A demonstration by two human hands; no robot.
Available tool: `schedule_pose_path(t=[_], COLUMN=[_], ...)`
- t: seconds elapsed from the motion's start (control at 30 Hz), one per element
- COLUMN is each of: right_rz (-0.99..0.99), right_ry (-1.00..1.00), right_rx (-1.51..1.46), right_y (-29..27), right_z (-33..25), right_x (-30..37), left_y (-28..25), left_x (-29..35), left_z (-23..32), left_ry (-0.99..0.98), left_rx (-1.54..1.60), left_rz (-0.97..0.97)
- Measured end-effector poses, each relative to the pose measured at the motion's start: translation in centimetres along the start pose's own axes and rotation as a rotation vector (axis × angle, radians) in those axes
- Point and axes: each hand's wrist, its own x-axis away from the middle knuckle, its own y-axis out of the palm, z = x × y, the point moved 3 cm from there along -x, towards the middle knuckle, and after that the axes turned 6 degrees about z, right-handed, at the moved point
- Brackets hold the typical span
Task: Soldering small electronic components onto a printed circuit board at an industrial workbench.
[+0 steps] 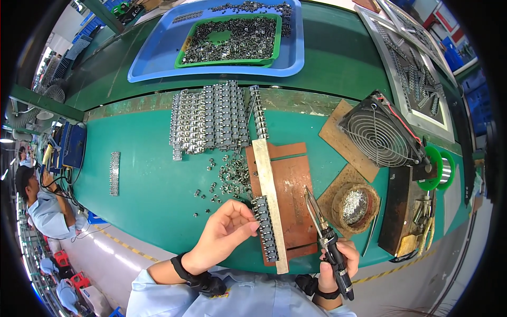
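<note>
My left hand (227, 232) is closed, thumb and fingertips pinched at the left edge of a strip of small black components (265, 230). Whatever those fingertips hold is too small to make out. That strip lies along a pale flat bar (270, 206) on a reddish-brown board (290, 185). Wrapped in my right hand (340, 261) is a soldering iron (334, 251) with a black handle, its metal tip pointing away from me over the board's right side. Loose small metal parts (232, 174) are scattered beyond my left hand.
Finished-looking rows of component strips (211, 116) lie behind the loose parts. A blue tray (153, 61) holds a green tray (179, 62) of metal parts. To the right are a fan (377, 132), a round tin (354, 208) and a solder spool (434, 168). Another person (45, 203) sits far left.
</note>
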Motion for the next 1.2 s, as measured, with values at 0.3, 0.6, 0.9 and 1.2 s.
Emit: schedule_pose_path(t=[0.3, 0.6, 0.9, 1.2], right_rz=[0.008, -0.185, -0.444, -0.447], right_ry=[0.006, -0.153, -0.249, -0.26], right_rx=[0.017, -0.087, 0.015, 0.02], right_y=[-0.3, -0.2, 1.4, 2.0], right_z=[0.0, -2.9, -4.6, -4.5], right_x=[0.1, -1.0, -1.6, -1.6], left_y=[-0.4, -1.0, -1.0, -1.1], left_x=[-0.2, -0.6, -0.6, -0.5], left_z=[-0.1, -0.1, -0.2, -0.5], left_ry=[-0.041, -0.104, -0.09, -0.069], left_rx=[0.02, 0.11, 0.123, 0.123], left_rz=[-0.01, -0.055, -0.057, -0.078])
